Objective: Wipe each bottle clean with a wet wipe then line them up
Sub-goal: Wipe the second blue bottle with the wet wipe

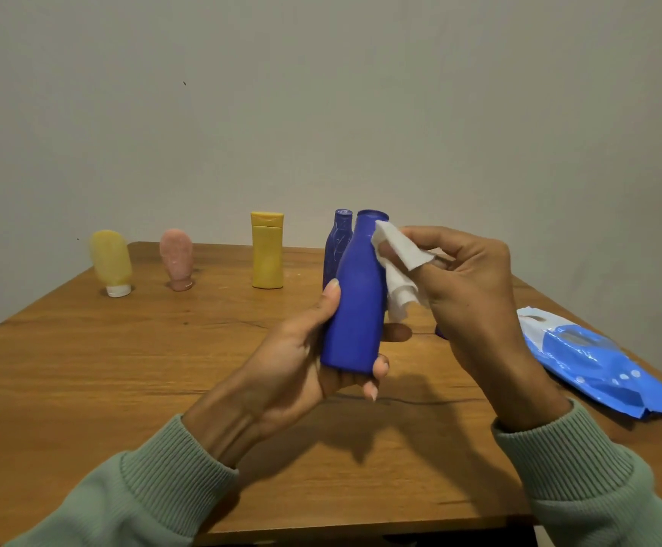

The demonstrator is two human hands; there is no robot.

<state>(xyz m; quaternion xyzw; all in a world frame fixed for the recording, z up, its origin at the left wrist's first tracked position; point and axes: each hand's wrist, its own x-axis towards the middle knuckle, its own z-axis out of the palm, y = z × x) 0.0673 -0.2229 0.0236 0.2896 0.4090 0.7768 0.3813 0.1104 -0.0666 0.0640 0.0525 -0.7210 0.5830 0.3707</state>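
Looking down from the head view, a blue bottle [355, 305] is seen held upright above the wooden bench [124, 369], in the middle of the frame. It is gripped near its base by the left hand [302, 361], whose thumb is pressed against the left side while the fingers are curled round the bottom. A white wet wipe [398, 266] is pinched in the closed fingers of the right hand [467, 286] and is laid against the bottle's neck and right shoulder, just below the open mouth. Both wrists are covered by pale green ribbed sleeves [570, 459].

Along the far edge of the bench four more bottles are stood in a row: a yellow tube [111, 262] on its white cap, a pink tube [176, 258] on its cap, a yellow flip-top bottle [267, 250], and a second blue bottle [337, 242] partly hidden behind the held one. A blue wipes packet [597, 361] is laid flat on the bench at the right, near the right forearm.
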